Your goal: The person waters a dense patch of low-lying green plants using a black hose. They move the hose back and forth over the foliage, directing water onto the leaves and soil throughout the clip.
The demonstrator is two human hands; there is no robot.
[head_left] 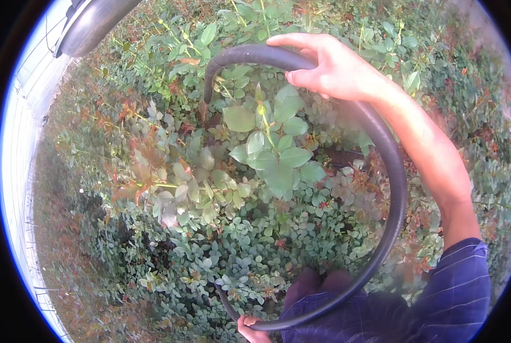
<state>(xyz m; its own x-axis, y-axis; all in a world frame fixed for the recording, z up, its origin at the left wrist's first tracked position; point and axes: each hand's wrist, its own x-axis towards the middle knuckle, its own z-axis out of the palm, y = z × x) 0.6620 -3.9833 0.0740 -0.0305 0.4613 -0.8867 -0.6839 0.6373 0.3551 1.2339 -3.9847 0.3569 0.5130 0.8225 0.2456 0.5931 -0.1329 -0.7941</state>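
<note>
A thick black hose [399,184] makes a wide loop in front of me. My right hand [324,68] is closed around its upper stretch, with the arm reaching up from the right. Beyond that hand the hose bends over to the left and its end points down among leafy bushes, where brownish water seems to come out. My left hand [252,329], at the bottom edge, grips the lower stretch of the hose, which runs on up-left into dark foliage. A rose plant with a closed yellow-green bud [262,109] stands inside the loop, below my right hand.
Dense rose bushes [238,240] with green and reddish leaves surround me. At the upper left a rounded grey metallic object [92,30] juts into view. Pale translucent sheeting [19,128] runs along the left side. Dark soil shows between stems near the hose's end.
</note>
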